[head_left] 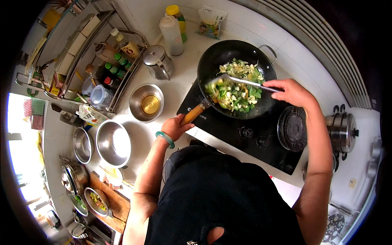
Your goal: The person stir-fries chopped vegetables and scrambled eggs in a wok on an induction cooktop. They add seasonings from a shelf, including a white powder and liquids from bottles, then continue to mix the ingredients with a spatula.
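A black wok [218, 53] sits on the far part of the black gas stove [226, 126]. In it lies a heap of chopped green vegetables with pale, yellowish bits [245, 73]. My left hand [174, 127] is closed round the wok's wooden handle [193, 114]; a green bangle [165, 139] circles that wrist. From the right, my right hand [292, 93] grips the dark handle of a metal spatula [243, 81]. The spatula reaches over the wok's right rim, and its blade, slightly blurred, is among the food at the wok's left side.
Left of the wok stand a steel bowl [135, 98] with yellow liquid, a lidded metal pot [157, 61] and a squeeze bottle [171, 34]. A bottle rack [110, 61] and a large steel bowl [104, 143] are farther left. Stacked pots [341, 128] stand at right.
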`<state>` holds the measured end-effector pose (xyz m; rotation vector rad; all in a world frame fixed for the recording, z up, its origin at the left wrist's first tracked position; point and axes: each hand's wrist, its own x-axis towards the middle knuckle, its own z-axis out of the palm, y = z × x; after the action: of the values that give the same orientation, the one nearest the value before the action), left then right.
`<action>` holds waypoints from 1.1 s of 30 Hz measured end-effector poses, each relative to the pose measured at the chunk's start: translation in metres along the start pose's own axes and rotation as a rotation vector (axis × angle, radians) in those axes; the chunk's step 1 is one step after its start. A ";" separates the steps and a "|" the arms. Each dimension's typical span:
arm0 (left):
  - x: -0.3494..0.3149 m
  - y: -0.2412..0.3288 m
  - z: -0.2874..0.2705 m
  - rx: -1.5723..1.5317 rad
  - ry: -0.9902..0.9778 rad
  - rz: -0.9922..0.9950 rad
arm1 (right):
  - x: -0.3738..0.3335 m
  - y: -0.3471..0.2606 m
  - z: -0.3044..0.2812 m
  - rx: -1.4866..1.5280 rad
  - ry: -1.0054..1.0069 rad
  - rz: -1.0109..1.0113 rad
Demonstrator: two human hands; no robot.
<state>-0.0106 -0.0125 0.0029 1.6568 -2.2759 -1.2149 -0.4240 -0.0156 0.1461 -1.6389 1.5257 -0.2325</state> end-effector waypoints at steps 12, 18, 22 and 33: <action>-0.001 -0.001 0.003 0.017 0.027 0.033 | -0.150 -0.057 -0.005 -0.334 0.266 0.218; 0.005 -0.010 0.005 -0.078 -0.075 -0.035 | -0.165 -0.049 0.020 -0.266 0.246 0.275; 0.002 0.009 -0.007 -0.165 -0.136 -0.133 | -0.118 -0.022 0.068 -0.508 0.389 0.264; 0.000 0.001 -0.001 -0.043 -0.068 -0.044 | -0.129 0.000 0.032 0.099 0.498 0.437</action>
<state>-0.0113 -0.0129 0.0044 1.6850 -2.2462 -1.3397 -0.4335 0.1122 0.1789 -1.1773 2.1647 -0.4910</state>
